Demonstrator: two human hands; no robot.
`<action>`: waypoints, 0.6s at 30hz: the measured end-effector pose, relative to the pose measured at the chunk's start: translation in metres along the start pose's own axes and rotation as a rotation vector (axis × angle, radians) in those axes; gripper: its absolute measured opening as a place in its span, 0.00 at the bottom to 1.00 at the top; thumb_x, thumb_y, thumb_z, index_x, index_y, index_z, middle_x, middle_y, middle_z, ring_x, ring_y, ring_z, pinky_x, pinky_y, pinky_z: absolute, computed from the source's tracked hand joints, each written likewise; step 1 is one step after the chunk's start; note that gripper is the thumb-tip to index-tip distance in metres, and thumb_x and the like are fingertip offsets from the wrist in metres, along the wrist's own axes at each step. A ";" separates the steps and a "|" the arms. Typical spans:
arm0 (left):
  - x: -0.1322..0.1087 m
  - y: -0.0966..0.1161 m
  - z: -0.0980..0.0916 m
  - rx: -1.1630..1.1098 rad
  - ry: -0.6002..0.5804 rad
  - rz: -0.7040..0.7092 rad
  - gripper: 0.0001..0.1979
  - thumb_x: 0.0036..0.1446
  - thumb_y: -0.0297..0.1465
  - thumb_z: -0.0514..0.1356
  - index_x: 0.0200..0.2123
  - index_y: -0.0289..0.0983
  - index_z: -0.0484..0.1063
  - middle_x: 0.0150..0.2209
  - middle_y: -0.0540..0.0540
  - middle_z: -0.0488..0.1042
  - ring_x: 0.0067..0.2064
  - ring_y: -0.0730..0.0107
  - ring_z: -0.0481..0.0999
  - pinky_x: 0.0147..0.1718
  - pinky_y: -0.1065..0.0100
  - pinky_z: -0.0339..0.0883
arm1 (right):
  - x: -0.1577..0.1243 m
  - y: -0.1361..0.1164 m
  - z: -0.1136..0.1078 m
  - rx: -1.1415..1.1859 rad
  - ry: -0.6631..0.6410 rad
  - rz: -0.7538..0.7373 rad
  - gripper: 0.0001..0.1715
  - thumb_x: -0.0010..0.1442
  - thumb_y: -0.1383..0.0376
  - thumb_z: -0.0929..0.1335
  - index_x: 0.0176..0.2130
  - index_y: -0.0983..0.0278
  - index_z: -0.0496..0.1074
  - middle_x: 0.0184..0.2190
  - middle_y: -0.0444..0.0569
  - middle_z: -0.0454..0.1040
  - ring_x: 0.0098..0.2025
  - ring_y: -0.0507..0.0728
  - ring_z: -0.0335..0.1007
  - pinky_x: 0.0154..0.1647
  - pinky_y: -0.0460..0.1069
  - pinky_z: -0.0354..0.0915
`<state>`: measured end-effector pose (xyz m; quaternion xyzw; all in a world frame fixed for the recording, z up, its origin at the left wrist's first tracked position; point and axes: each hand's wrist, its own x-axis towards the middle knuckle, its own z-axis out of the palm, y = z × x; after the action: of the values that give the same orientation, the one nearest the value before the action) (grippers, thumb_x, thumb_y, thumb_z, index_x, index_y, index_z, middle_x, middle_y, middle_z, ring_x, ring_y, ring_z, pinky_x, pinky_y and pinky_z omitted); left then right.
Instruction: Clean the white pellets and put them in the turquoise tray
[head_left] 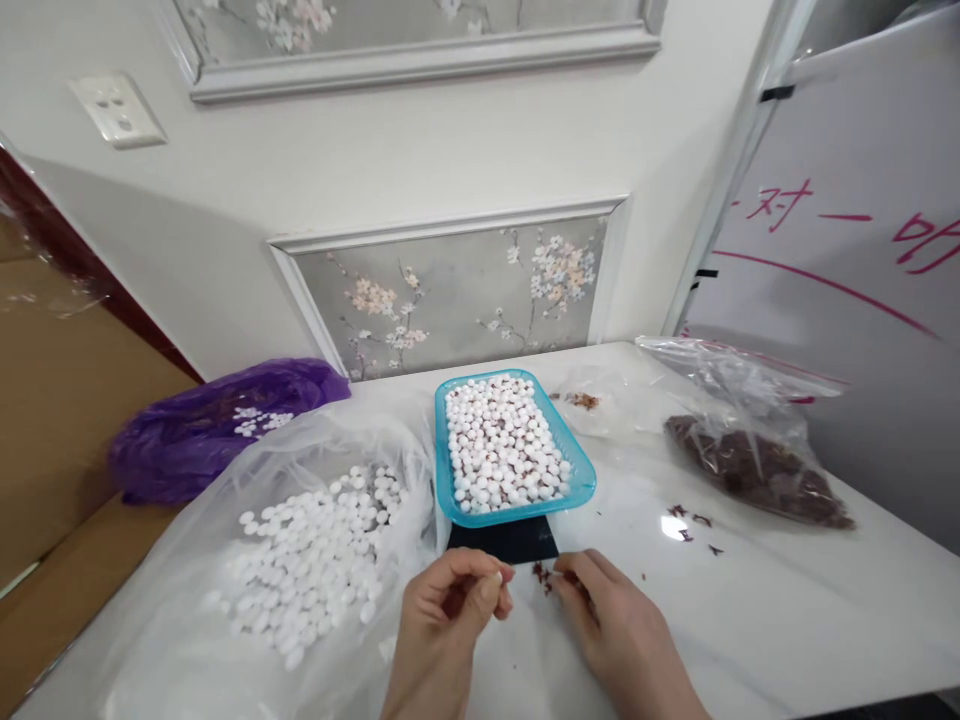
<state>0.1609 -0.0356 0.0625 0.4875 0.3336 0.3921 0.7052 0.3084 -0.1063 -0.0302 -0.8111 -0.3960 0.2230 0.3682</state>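
Note:
My left hand (450,610) pinches a small white seed (496,577) between thumb and fingers, near the table's front edge. My right hand (615,620) is right beside it, its fingertips closed on a small dark red scrap (566,578). A few red bits (540,575) lie between the two hands. Just beyond them stands a blue tray (442,470) heaped with white seeds, resting on a black scale (510,540).
A clear plastic bag (187,560) holding several white seeds lies at the left. Behind it is a purple bag (187,430). A clear bag of dark red husks (757,470) lies at the right, with red scraps (690,520) on the white table (787,600). A whiteboard (862,250) leans at the right.

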 end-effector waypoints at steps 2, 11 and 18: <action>0.000 0.000 0.002 -0.074 0.021 -0.061 0.09 0.45 0.33 0.68 0.29 0.33 0.76 0.28 0.45 0.74 0.27 0.78 0.69 0.30 0.76 0.64 | 0.001 -0.003 0.002 -0.039 -0.023 0.023 0.22 0.58 0.51 0.55 0.38 0.58 0.69 0.38 0.38 0.63 0.32 0.29 0.47 0.29 0.28 0.35; 0.001 0.001 0.001 -0.253 0.074 -0.237 0.18 0.37 0.31 0.72 0.36 0.37 0.79 0.40 0.41 0.77 0.38 0.72 0.76 0.40 0.77 0.69 | 0.000 -0.008 -0.002 -0.097 -0.002 -0.051 0.23 0.61 0.54 0.53 0.35 0.59 0.71 0.37 0.39 0.63 0.33 0.29 0.49 0.30 0.30 0.39; 0.003 -0.003 0.000 -0.163 0.069 -0.128 0.10 0.43 0.31 0.69 0.31 0.34 0.78 0.33 0.44 0.76 0.31 0.77 0.73 0.34 0.77 0.68 | -0.003 0.007 0.018 -0.144 0.244 -0.144 0.29 0.60 0.49 0.52 0.34 0.61 0.72 0.35 0.39 0.64 0.34 0.28 0.52 0.33 0.30 0.45</action>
<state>0.1631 -0.0339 0.0591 0.3924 0.3549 0.3886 0.7544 0.2983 -0.1037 -0.0466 -0.8262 -0.4202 0.0668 0.3693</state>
